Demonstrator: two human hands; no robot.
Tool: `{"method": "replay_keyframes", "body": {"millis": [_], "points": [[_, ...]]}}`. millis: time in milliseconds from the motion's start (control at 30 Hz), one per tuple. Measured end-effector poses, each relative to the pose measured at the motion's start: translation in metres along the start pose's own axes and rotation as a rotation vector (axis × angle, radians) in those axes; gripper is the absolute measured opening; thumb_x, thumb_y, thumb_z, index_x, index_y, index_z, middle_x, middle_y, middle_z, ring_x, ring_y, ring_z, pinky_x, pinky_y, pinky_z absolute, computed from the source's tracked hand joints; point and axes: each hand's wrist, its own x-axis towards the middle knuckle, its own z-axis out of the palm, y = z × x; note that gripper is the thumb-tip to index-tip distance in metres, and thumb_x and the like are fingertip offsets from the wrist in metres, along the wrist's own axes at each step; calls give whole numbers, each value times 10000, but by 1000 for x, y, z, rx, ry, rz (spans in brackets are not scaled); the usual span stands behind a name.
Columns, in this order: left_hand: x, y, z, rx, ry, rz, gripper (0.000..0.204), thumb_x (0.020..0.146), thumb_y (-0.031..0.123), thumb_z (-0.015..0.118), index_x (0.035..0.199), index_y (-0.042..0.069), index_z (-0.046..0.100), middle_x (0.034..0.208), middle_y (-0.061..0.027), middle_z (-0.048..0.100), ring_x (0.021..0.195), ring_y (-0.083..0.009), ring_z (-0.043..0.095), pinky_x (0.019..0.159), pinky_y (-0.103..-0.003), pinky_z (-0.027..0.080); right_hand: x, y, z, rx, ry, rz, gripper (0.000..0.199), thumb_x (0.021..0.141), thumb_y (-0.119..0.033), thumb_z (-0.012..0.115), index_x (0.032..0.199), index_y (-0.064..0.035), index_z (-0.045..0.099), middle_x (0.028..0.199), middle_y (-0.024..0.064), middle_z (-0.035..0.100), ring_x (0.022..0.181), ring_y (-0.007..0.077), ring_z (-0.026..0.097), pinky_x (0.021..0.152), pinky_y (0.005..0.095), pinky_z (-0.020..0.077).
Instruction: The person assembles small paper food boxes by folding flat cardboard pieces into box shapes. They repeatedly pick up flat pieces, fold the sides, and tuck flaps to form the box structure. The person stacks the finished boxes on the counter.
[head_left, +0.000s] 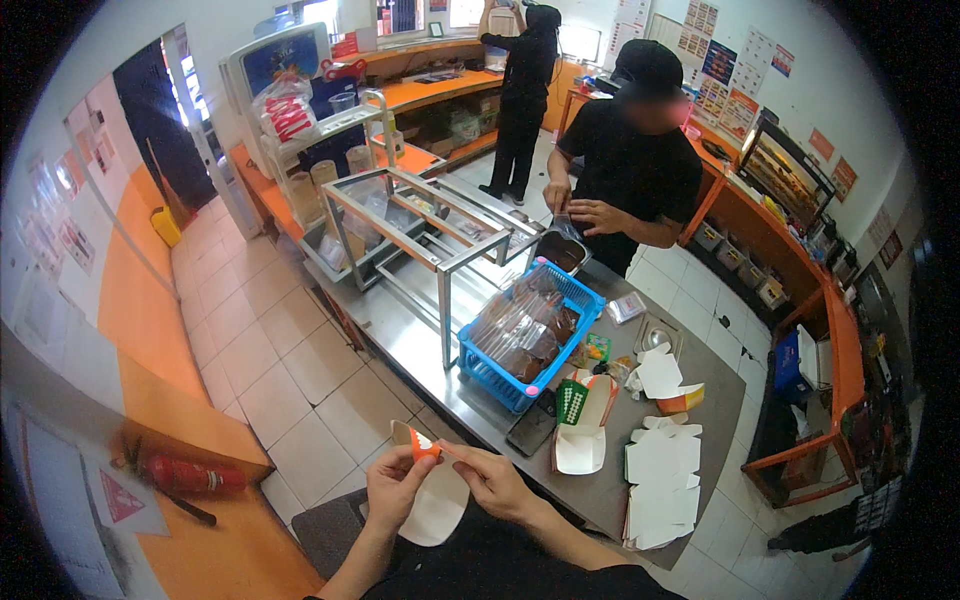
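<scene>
Close to my body, I hold a partly folded paperboard food carton, white inside with an orange printed flap. My left hand pinches the carton by its orange part, thumb on top. From the other side, the fingers of my right hand are closed on the edge of that same flap. The carton hangs tilted in front of the table edge. On the table to the right lie a stack of flat white carton blanks and an opened carton with green and orange sides.
A blue basket of clear-bagged brown items stands mid-table beside a metal frame. Across the table a co-worker handles a bag over a metal container. Another person stands farther back. A dark phone-like slab lies near the basket.
</scene>
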Motion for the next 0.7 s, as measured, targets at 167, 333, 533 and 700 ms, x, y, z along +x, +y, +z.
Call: {"method": "replay_keyframes", "body": {"millis": [167, 333, 533, 700], "points": [[7, -2, 15, 380, 191, 406, 85, 853, -28, 782, 916, -2, 731, 929, -87, 742, 836, -144, 689, 739, -265, 517, 0, -16, 10, -46, 308, -72, 211, 958, -87, 674, 1138, 17, 711, 993, 181, 746, 811, 213, 735, 717, 319, 566], [10, 1, 20, 491, 220, 649, 106, 824, -20, 809, 893, -5, 731, 859, -90, 729, 771, -162, 679, 705, -280, 502, 8, -30, 9, -60, 313, -216, 215, 937, -75, 689, 1145, -23, 710, 1155, 171, 721, 1008, 293, 727, 859, 342, 572], [9, 2, 25, 508, 154, 678, 114, 870, 73, 789, 881, -19, 722, 839, -151, 722, 753, -203, 679, 675, -297, 492, 12, -35, 0, 152, 267, -206, 197, 917, -12, 693, 1112, 12, 697, 1236, 219, 679, 1103, 286, 687, 948, 364, 542], [6, 0, 22, 292, 4, 447, 119, 885, 54, 764, 968, -27, 739, 1013, -182, 744, 911, -289, 717, 809, -311, 528, 8, -26, -8, 151, 233, -196, 240, 906, -73, 727, 1144, -46, 713, 1342, 217, 627, 1227, 314, 634, 985, 358, 525]]}}
